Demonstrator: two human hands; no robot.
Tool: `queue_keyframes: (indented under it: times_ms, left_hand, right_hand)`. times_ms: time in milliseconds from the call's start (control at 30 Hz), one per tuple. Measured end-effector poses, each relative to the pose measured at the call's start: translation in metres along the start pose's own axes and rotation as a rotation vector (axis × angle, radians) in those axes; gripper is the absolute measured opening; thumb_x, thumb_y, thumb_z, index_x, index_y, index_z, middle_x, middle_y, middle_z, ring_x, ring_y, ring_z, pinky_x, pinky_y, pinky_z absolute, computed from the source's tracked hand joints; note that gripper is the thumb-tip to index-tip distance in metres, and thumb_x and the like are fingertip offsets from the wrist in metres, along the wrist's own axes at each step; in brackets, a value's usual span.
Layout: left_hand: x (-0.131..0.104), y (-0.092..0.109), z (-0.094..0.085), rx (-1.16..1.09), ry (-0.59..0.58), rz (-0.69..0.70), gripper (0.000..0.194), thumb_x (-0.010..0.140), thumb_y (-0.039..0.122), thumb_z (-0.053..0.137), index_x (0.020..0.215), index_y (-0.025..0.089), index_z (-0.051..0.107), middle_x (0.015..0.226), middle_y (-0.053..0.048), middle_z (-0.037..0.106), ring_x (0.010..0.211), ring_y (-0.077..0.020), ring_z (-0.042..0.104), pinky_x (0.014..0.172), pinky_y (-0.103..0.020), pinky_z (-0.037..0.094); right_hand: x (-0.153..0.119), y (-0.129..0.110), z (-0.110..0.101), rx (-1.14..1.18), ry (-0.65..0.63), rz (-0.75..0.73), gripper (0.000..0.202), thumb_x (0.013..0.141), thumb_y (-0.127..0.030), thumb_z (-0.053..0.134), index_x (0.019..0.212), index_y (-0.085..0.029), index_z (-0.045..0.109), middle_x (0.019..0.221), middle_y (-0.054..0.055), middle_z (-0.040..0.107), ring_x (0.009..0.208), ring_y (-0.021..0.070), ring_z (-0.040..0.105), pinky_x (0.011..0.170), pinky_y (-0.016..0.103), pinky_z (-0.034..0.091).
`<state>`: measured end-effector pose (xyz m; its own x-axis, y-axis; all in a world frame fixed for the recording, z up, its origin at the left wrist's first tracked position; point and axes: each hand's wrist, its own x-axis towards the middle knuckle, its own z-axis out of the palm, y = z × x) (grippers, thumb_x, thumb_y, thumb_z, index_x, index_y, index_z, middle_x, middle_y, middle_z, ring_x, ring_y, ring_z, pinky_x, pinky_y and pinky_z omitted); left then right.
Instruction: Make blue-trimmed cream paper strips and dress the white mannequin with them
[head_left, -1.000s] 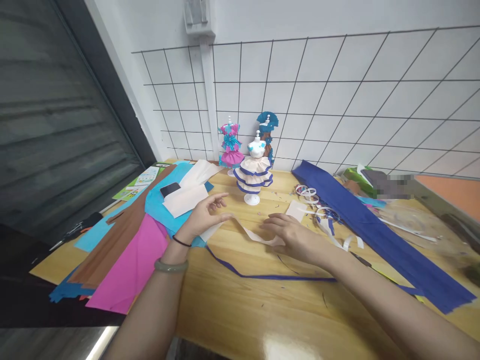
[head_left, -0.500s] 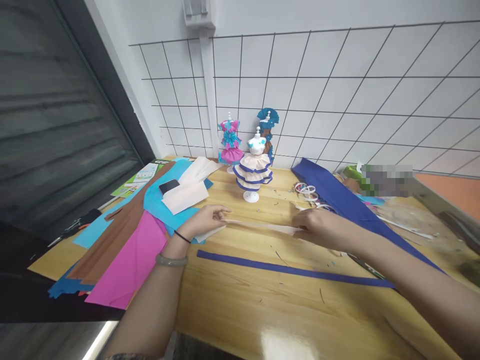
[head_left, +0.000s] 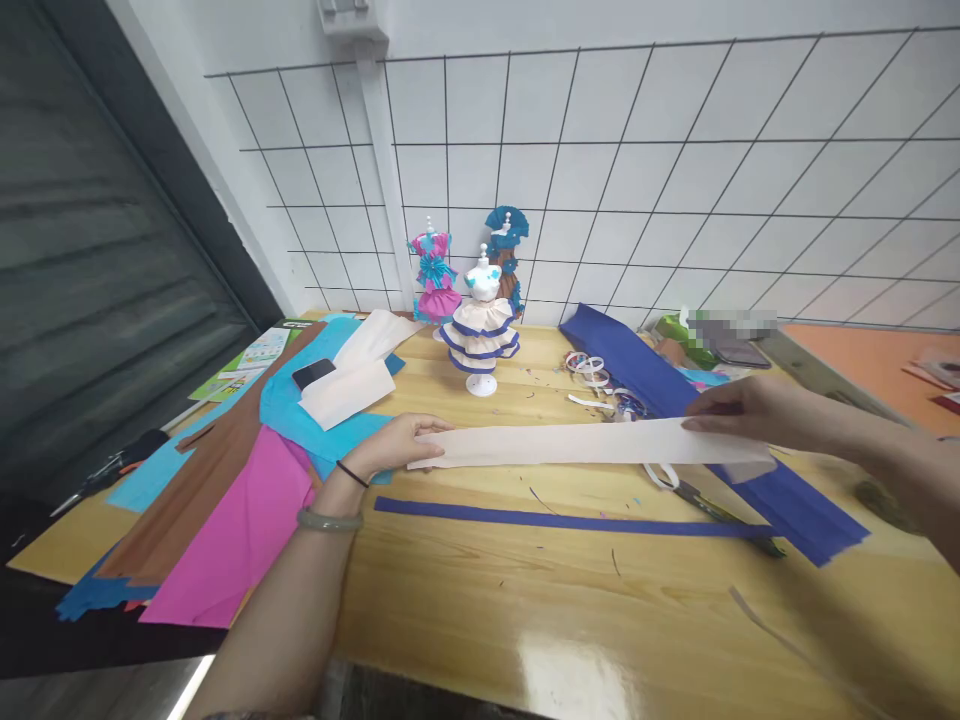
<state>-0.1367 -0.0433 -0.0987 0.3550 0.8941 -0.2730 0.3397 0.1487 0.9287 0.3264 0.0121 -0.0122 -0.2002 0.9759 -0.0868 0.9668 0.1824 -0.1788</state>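
A long cream crepe paper strip (head_left: pixel 555 445) stretches level above the table between both hands. My left hand (head_left: pixel 409 445) pinches its left end, thumb on top. Toward the other end, my right hand (head_left: pixel 731 410) is closed on the strip, and a short piece hangs past the fingers. Nearer to me, a narrow blue paper strip (head_left: pixel 540 515) lies flat on the table. Behind the cream strip stands a small white dress form (head_left: pixel 481 285) in a tiered cream skirt with blue edging.
Two more dressed forms, one pink and turquoise (head_left: pixel 435 290), one teal and brown (head_left: pixel 510 260), stand by the grid wall. Coloured crepe sheets (head_left: pixel 247 530) cover the left side. A blue sheet (head_left: pixel 622 350), white tape loops (head_left: pixel 586 368) and a cutter (head_left: pixel 709 505) lie right.
My right hand has moved right and slightly up. The cream strip, seen narrow and edge-on before, now shows its broad face and spans farther. The view has shifted a little right.
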Motion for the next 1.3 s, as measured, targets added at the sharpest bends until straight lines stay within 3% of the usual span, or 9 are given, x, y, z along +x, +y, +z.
queue_keyframes:
  times_ms: [100, 233, 500, 600, 733, 867, 1033, 1167, 1300]
  left_hand:
    - [0.001, 0.0, -0.001, -0.003, 0.028, -0.011, 0.057, 0.065, 0.033, 0.072, 0.116, 0.013, 0.057, 0.109, -0.012, 0.064, 0.07, -0.0161, 0.063, 0.059, -0.029, 0.054]
    - [0.001, 0.0, 0.0, -0.011, 0.059, -0.007, 0.059, 0.062, 0.031, 0.073, 0.116, 0.013, 0.057, 0.111, -0.012, 0.064, 0.067, -0.0148, 0.063, 0.055, -0.026, 0.053]
    - [0.0, 0.007, 0.005, 0.084, 0.124, -0.018, 0.063, 0.061, 0.033, 0.072, 0.12, 0.016, 0.055, 0.128, -0.014, 0.053, 0.074, -0.0172, 0.064, 0.053, -0.025, 0.053]
    - [-0.001, 0.007, -0.002, 0.155, 0.169, -0.005, 0.063, 0.064, 0.039, 0.071, 0.12, 0.015, 0.056, 0.122, -0.014, 0.058, 0.072, -0.0174, 0.064, 0.055, -0.026, 0.052]
    - [-0.002, 0.006, -0.018, 0.12, 0.371, 0.101, 0.06, 0.062, 0.042, 0.073, 0.114, 0.016, 0.061, 0.109, -0.009, 0.064, 0.092, -0.0203, 0.061, 0.072, -0.025, 0.051]
    - [-0.007, 0.008, -0.029, -0.155, 0.554, 0.165, 0.061, 0.058, 0.039, 0.078, 0.113, 0.017, 0.061, 0.081, -0.001, 0.066, 0.073, -0.0117, 0.061, 0.067, -0.019, 0.049]
    - [-0.012, 0.015, -0.035, -0.479, 0.667, 0.231, 0.06, 0.054, 0.031, 0.081, 0.109, 0.018, 0.062, 0.072, 0.003, 0.064, 0.061, -0.007, 0.056, 0.056, -0.015, 0.049]
    - [-0.012, 0.016, -0.035, -0.557, 0.714, 0.28, 0.056, 0.053, 0.027, 0.082, 0.106, 0.02, 0.064, 0.076, 0.003, 0.066, 0.063, -0.0071, 0.057, 0.057, -0.014, 0.05]
    - [-0.01, 0.016, -0.031, -0.552, 0.703, 0.267, 0.052, 0.055, 0.027, 0.08, 0.105, 0.019, 0.064, 0.078, 0.003, 0.068, 0.065, -0.0087, 0.059, 0.059, -0.016, 0.051]
  right_hand:
    - [0.0, 0.008, -0.007, 0.016, -0.169, 0.024, 0.036, 0.077, -0.05, 0.053, 0.092, -0.022, 0.069, 0.083, 0.006, 0.067, 0.068, 0.0159, 0.056, 0.058, 0.026, 0.037]
    - [-0.002, 0.005, -0.009, -0.005, -0.074, 0.073, 0.044, 0.079, -0.054, 0.048, 0.098, -0.019, 0.066, 0.07, 0.006, 0.062, 0.06, 0.0132, 0.049, 0.056, 0.026, 0.033]
    - [0.003, 0.002, 0.023, -0.055, -0.004, 0.029, 0.032, 0.083, -0.039, 0.047, 0.095, -0.018, 0.067, 0.092, 0.008, 0.066, 0.076, 0.016, 0.054, 0.066, 0.025, 0.035]
    - [-0.007, -0.009, 0.018, 0.018, 0.023, 0.026, 0.034, 0.084, -0.042, 0.045, 0.092, -0.016, 0.066, 0.082, 0.005, 0.065, 0.069, 0.0134, 0.051, 0.062, 0.024, 0.034]
    - [-0.029, -0.026, 0.0, 0.17, 0.048, 0.121, 0.048, 0.082, -0.059, 0.044, 0.09, -0.017, 0.066, 0.067, 0.001, 0.06, 0.058, 0.0097, 0.045, 0.053, 0.022, 0.029]
    - [-0.044, -0.03, 0.003, 0.341, -0.163, 0.049, 0.049, 0.081, -0.057, 0.048, 0.101, -0.015, 0.063, 0.081, 0.004, 0.064, 0.068, 0.0122, 0.053, 0.057, 0.021, 0.037]
    - [-0.043, -0.031, 0.045, 0.499, -0.449, 0.195, 0.068, 0.078, -0.049, 0.056, 0.133, -0.014, 0.037, 0.074, 0.005, 0.066, 0.054, 0.0133, 0.057, 0.052, 0.023, 0.044]
    - [-0.034, -0.037, 0.068, 0.434, -0.357, 0.157, 0.042, 0.079, -0.043, 0.053, 0.112, -0.017, 0.054, 0.07, 0.004, 0.067, 0.051, 0.0136, 0.059, 0.049, 0.023, 0.044]
    - [-0.016, -0.04, 0.059, 0.31, -0.222, 0.039, 0.022, 0.078, -0.036, 0.052, 0.071, -0.018, 0.062, 0.057, 0.001, 0.064, 0.053, 0.0138, 0.059, 0.054, 0.022, 0.042]
